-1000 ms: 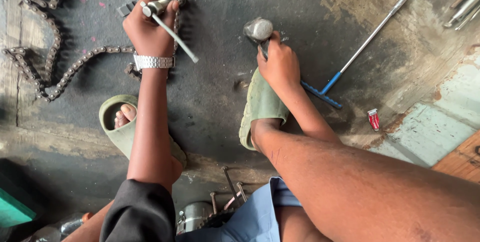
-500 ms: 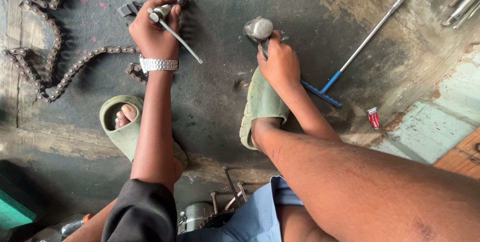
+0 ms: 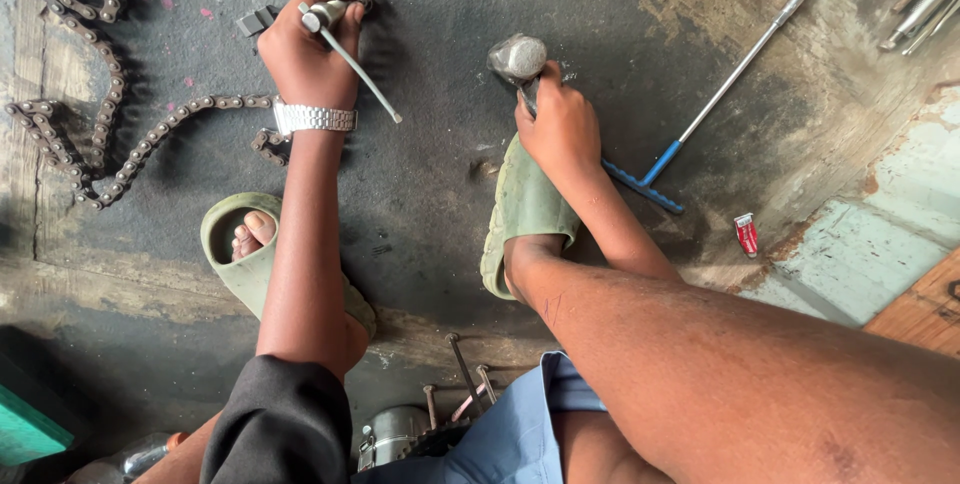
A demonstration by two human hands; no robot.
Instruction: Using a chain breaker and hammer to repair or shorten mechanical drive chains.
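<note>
The left hand (image 3: 305, 49) has its fingers curled tight around a metal punch (image 3: 345, 54), a thin rod with a rounded head that sticks out above the knuckles and slants down to the right. The fist presses down on the dark floor (image 3: 440, 194) near its far edge, over one end of a chain (image 3: 120, 144). A small dark metal piece (image 3: 255, 20) shows just left of the fist. A metal watch (image 3: 314, 118) sits on that wrist.

The right hand (image 3: 560, 129) is clamped around the handle of a hammer (image 3: 518, 57), whose worn steel head points away from the body, close to the floor and well apart from the punch.

The chain runs left from the left fist, loops back along the floor's left edge, and climbs to the far left corner.

Both feet wear green sandals (image 3: 525, 209), one beneath each forearm. A long steel rod with a blue handle (image 3: 715, 94) lies on the floor to the right of the hammer. A small red packet (image 3: 746, 234) lies near the right edge, where the floor meets a pale, worn patch. More metal tools (image 3: 920, 4) lie in the far right corner. Near the body, bolts and a metal engine part (image 3: 400, 434) sit between the knees.
</note>
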